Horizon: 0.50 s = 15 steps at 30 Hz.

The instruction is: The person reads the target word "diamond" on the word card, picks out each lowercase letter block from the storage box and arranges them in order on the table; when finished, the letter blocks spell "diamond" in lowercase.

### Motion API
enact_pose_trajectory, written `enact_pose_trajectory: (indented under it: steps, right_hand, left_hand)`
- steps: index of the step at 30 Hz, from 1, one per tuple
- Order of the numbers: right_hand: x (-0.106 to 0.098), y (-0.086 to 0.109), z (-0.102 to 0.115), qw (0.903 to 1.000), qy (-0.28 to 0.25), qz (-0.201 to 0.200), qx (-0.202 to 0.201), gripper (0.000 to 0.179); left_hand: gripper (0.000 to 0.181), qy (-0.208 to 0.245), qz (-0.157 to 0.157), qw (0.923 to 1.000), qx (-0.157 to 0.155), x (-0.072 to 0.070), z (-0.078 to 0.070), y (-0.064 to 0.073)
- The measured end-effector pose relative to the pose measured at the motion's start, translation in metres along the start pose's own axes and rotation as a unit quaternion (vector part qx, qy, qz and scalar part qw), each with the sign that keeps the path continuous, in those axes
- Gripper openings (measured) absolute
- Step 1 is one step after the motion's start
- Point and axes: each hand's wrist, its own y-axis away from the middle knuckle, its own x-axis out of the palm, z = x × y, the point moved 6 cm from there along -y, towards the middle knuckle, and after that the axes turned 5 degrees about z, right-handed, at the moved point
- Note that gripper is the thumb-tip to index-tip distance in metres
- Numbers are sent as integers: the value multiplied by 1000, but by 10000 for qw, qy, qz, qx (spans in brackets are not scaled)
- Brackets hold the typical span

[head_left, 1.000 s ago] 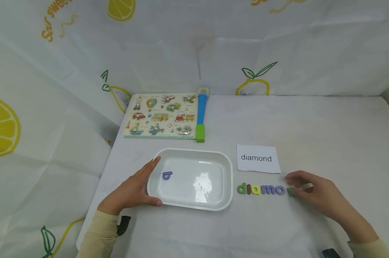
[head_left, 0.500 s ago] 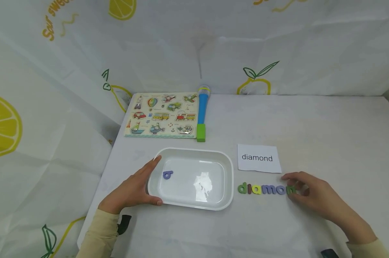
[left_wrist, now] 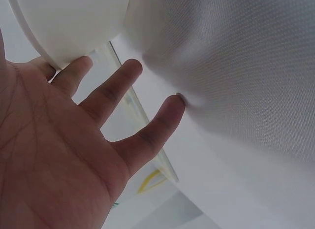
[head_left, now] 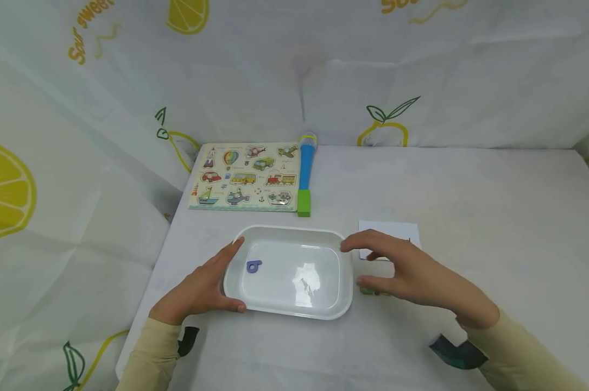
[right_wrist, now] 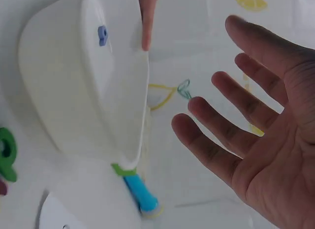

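A white tray [head_left: 274,296] stands on the table with one purple letter piece [head_left: 253,266], like a turned d, at its left side. My left hand [head_left: 198,288] rests against the tray's left end, thumb by the near rim and index finger at the far corner; its other fingers spread out straight in the left wrist view. Over the tray's right side hovers my right hand [head_left: 411,269], fingers apart and holding nothing, as the right wrist view confirms. It hides most of the letter row, leaving part of a green letter [head_left: 366,291], and covers much of the white card [head_left: 384,225].
A picture puzzle board [head_left: 242,176] lies behind the tray. Along its right edge is a blue toy microphone [head_left: 306,163], with a green end [head_left: 304,203] towards me. Fabric with lemon prints hangs behind and to the left of the table.
My right hand has let go of the green n at the end of the letter row and moved left to the tray's right side. My left hand stays at the tray.
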Motion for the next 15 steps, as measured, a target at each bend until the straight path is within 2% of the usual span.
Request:
enact_pose_trajectory:
  steps: [3, 7, 11, 15]
  right_hand:
    - [9, -36, 15, 9949, -364, 926, -137, 57]
    - [36, -84, 23, 9777, -485, 2028, -228, 57]
    - [71, -126, 26, 9579, -238, 2757, -769, 55]
    - [99, -153, 25, 9438, 110, 3141, -1025, 52]
  left_hand:
    - [137, 13, 1, 10000, -34, 0, 1, 0]
    - [136, 97, 44, 9999, -24, 1, 0, 0]
    - [134, 97, 68, 9999, 109, 0, -1, 1]
    - [134, 75, 85, 9998, 157, -2, -1, 2]
